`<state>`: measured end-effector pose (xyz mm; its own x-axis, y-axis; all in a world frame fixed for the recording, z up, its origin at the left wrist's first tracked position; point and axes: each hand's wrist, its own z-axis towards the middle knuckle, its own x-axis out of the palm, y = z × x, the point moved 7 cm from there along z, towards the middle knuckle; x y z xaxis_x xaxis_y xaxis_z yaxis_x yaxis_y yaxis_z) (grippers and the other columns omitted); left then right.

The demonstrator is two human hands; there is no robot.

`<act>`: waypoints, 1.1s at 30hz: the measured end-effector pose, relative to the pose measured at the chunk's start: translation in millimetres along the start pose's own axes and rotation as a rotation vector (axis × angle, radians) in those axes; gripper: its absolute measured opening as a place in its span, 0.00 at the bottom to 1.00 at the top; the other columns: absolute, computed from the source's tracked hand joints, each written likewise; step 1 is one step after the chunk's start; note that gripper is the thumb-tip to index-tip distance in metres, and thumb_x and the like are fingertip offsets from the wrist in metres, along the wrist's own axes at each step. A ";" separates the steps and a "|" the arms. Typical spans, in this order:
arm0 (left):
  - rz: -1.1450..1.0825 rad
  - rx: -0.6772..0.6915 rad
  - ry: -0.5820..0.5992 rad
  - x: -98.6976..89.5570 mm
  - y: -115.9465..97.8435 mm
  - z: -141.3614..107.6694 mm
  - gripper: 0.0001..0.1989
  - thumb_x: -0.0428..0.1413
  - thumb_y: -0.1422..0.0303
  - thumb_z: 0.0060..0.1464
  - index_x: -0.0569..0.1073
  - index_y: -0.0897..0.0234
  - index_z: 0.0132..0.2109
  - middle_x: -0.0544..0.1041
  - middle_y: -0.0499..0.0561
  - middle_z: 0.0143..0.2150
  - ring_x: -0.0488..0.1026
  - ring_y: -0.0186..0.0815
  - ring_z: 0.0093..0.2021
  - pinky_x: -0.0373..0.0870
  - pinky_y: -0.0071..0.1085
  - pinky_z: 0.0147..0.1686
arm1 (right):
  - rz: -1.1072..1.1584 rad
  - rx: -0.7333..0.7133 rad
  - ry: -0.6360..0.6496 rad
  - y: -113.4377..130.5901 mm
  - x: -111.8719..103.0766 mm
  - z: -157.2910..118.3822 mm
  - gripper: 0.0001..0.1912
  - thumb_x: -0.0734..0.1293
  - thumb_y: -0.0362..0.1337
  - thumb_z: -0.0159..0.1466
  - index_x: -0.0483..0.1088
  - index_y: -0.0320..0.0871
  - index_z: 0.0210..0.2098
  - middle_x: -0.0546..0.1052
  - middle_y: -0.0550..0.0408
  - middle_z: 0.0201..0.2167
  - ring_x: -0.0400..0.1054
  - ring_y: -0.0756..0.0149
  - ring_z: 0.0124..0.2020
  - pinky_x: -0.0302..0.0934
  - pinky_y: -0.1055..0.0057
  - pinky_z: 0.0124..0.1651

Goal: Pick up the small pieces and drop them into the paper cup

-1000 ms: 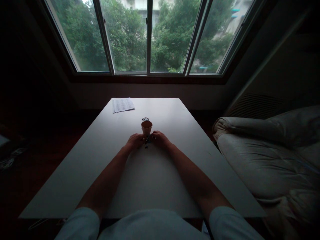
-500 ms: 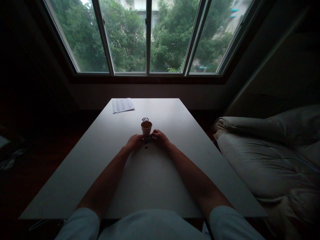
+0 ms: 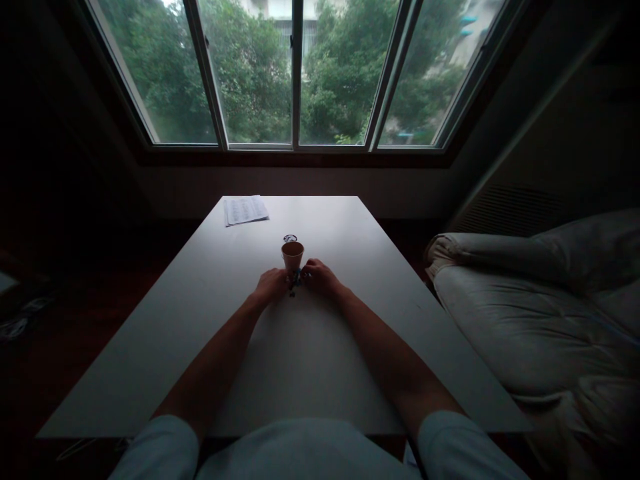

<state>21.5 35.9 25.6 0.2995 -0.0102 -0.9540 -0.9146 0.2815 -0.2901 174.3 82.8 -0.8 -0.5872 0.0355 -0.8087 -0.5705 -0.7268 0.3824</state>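
Both hands rest on the white table, one on each side of several small dark and bluish pieces [image 3: 296, 279]. My left hand [image 3: 271, 284] lies at their left with its fingers curled inward. At their right is my right hand [image 3: 321, 275], fingers bent and drawn together. Whatever either hand holds is too small and dark to name. Just behind the pieces stands an upright brown cup [image 3: 293, 255], its open mouth towards me; I see nothing inside it. One dark piece [image 3: 293, 294] lies slightly nearer to me than the others.
Behind the cup lies a small round item with a dark rim [image 3: 290, 238]. Printed sheets [image 3: 246, 210] lie at the far left corner of the white table [image 3: 310, 360]. A padded sofa or bedding [image 3: 510, 313] is to the right, and a window [image 3: 260, 80] is beyond.
My right hand's fingers have drawn in a little, and the light-coloured bits at its fingertips show less. My left hand and the cup have hardly moved.
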 end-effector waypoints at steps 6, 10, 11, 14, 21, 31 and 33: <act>-0.004 -0.001 -0.010 -0.3 2.3 -0.3 0.12 0.52 0.63 0.60 0.79 0.58 0.45 0.81 0.56 0.41 0.77 0.43 0.41 0.66 0.33 0.40 | -0.006 -0.023 0.004 1.2 0.2 -0.2 0.06 0.68 0.34 0.60 0.77 0.44 0.35 0.74 0.51 0.38 0.65 0.63 0.42 0.60 0.70 0.43; -0.022 0.010 -0.033 0.8 3.5 1.0 0.12 0.52 0.63 0.60 0.79 0.58 0.44 0.81 0.57 0.40 0.77 0.43 0.40 0.65 0.33 0.38 | 0.000 -0.011 0.034 1.6 0.4 0.4 0.06 0.67 0.34 0.60 0.77 0.44 0.35 0.74 0.52 0.39 0.65 0.63 0.42 0.60 0.71 0.44; -0.025 0.003 -0.034 1.4 4.3 1.4 0.12 0.52 0.63 0.60 0.79 0.58 0.44 0.81 0.57 0.40 0.77 0.43 0.40 0.65 0.33 0.38 | 0.000 -0.005 0.044 1.4 0.9 0.5 0.06 0.67 0.34 0.60 0.77 0.44 0.35 0.74 0.52 0.39 0.65 0.63 0.43 0.60 0.71 0.44; -0.033 -0.033 -0.026 3.8 7.7 2.7 0.13 0.51 0.62 0.61 0.79 0.57 0.45 0.81 0.56 0.41 0.77 0.42 0.41 0.65 0.32 0.39 | 0.006 0.000 0.041 1.2 0.5 0.8 0.06 0.68 0.34 0.60 0.77 0.44 0.35 0.74 0.52 0.39 0.66 0.63 0.43 0.60 0.70 0.44; -0.074 -0.055 -0.088 0.8 9.9 4.6 0.13 0.53 0.61 0.61 0.77 0.57 0.49 0.80 0.55 0.43 0.76 0.41 0.43 0.65 0.31 0.39 | 0.092 -0.020 0.019 5.2 -4.6 0.3 0.07 0.68 0.31 0.59 0.77 0.43 0.36 0.76 0.51 0.37 0.68 0.63 0.40 0.61 0.69 0.43; -0.247 0.185 -0.411 -19.5 -0.8 2.6 0.04 0.54 0.70 0.59 0.74 0.61 0.39 0.76 0.52 0.41 0.72 0.34 0.36 0.65 0.29 0.35 | 0.413 0.022 -0.099 4.8 -11.2 3.6 0.09 0.65 0.35 0.59 0.77 0.44 0.37 0.76 0.53 0.33 0.67 0.65 0.31 0.60 0.68 0.36; -0.276 0.184 -0.445 -21.0 1.6 1.6 0.04 0.54 0.72 0.58 0.73 0.61 0.40 0.76 0.50 0.39 0.71 0.33 0.34 0.65 0.28 0.35 | 0.441 0.060 -0.108 5.0 -12.8 4.9 0.09 0.65 0.36 0.59 0.76 0.44 0.38 0.77 0.53 0.33 0.66 0.65 0.31 0.60 0.68 0.37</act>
<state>14.1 38.2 45.4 0.6434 0.2884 -0.7091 -0.7357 0.4890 -0.4687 176.1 82.1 13.7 -0.8361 -0.1950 -0.5127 -0.2831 -0.6472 0.7078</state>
